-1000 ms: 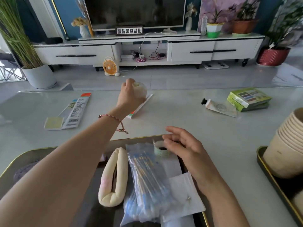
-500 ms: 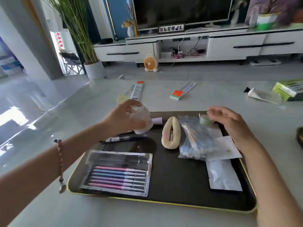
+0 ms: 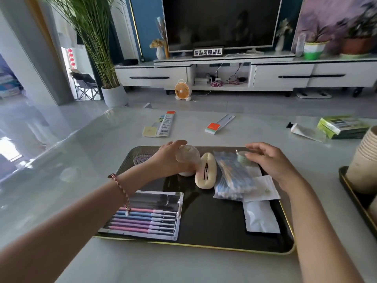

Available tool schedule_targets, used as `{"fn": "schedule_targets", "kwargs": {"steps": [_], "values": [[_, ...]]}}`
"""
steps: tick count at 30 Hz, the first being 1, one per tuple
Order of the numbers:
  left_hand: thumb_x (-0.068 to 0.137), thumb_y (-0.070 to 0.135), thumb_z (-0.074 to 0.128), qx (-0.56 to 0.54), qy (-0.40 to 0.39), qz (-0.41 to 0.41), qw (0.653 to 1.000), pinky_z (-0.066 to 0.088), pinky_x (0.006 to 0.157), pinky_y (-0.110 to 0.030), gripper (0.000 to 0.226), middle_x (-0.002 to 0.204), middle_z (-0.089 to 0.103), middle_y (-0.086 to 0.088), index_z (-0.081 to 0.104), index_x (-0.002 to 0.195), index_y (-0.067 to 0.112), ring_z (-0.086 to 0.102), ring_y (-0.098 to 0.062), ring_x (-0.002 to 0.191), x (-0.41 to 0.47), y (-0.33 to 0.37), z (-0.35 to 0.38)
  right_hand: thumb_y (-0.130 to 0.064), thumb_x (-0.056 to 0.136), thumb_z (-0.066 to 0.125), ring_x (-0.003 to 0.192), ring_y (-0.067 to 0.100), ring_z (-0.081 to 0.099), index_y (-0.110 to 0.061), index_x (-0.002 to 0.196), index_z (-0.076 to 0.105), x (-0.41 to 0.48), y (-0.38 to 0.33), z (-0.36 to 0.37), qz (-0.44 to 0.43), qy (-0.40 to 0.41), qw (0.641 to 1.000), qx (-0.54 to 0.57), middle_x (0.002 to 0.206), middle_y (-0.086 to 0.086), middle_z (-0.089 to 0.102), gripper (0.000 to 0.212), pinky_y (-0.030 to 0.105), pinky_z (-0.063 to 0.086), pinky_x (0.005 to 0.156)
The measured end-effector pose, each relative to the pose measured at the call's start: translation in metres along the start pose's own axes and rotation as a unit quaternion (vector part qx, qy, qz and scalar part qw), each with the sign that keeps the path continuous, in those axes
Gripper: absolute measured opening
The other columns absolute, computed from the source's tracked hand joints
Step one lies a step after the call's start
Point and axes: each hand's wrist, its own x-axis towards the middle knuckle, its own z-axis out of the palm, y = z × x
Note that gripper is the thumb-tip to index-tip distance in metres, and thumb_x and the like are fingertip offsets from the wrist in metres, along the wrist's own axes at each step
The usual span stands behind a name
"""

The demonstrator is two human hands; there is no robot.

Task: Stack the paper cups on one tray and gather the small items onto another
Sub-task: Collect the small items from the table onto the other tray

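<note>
Only the head cam here, so one view.

Left hand [image 3: 170, 159] has its fingers wrapped around a small clear jar [image 3: 188, 157], which sits low over the back of the black tray [image 3: 206, 223], right beside the cream pouch [image 3: 205, 170]. The jar's white base looks like it's touching the tray or just about to, hard to say which.

Right hand [image 3: 272, 163] is loosely arched over the tape [image 3: 243, 156] at the tray's back edge. Its fingertips are at the roll, but I honestly can't tell whether it's pinching it or just resting there.

Already on that tray: the pens [image 3: 146, 216] near the front left, the swabs [image 3: 234, 176] and a couple of white packets [image 3: 261, 217].

The cups [image 3: 365, 160] look stacked on the other tray [image 3: 356, 198] at the far right, so that half seems about done.

So I'd call this the gathering step, mid drop-off of the jar. Next would be letting go once it stands steady (it looks top-heavy, could tip against the pouch), then a long reach for what's loose on the table [image 3: 81, 160]: the barcode pack [image 3: 164, 123], orange box [image 3: 219, 125], tube [image 3: 306, 131] and green boxes [image 3: 342, 125]. Those are all well back from the tray.
</note>
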Motion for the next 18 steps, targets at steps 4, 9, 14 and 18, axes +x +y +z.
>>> {"fn": "schedule_targets", "kwargs": {"steps": [4,9,14,18], "values": [[0.089,0.040,0.055,-0.056,0.078,-0.059,0.994,0.040,0.094,-0.030,0.048,0.129,0.054,-0.006,0.048,0.129,0.015,0.052,-0.022,0.115,0.007,-0.020,-0.016,-0.011,0.087,0.058,0.106,0.019,0.058,-0.012,0.109,0.064,-0.001,-0.003,0.000,-0.024,0.108,0.991,-0.078,0.113,0.005,0.065,0.023,0.026,0.043,0.085],[0.094,0.031,0.048,-0.021,0.147,-0.083,0.985,0.044,0.085,-0.031,0.036,0.126,0.057,-0.011,0.054,0.123,0.011,0.056,-0.026,0.109,0.026,-0.046,-0.035,-0.014,0.089,0.057,0.108,0.015,0.057,-0.014,0.109,0.063,-0.009,-0.029,0.033,-0.102,0.022,0.984,-0.146,0.109,-0.001,0.064,0.021,0.021,0.042,0.089],[0.093,0.030,0.048,0.035,0.131,-0.130,0.982,0.040,0.093,-0.036,0.044,0.136,0.044,-0.015,0.044,0.133,0.011,0.046,-0.031,0.119,0.067,-0.057,-0.033,-0.018,0.089,0.058,0.098,0.009,0.060,-0.024,0.097,0.062,-0.009,-0.041,0.070,-0.125,-0.066,0.987,-0.077,0.095,-0.009,0.065,0.011,0.022,0.046,0.089],[0.091,0.039,0.050,0.051,0.114,-0.172,0.977,0.041,0.101,-0.043,0.054,0.137,0.040,-0.016,0.039,0.137,0.014,0.043,-0.034,0.122,0.104,-0.070,-0.031,-0.017,0.090,0.056,0.092,0.009,0.061,-0.024,0.094,0.062,-0.003,-0.032,0.072,-0.119,-0.028,0.987,-0.109,0.088,-0.012,0.064,0.011,0.021,0.045,0.081]]}}
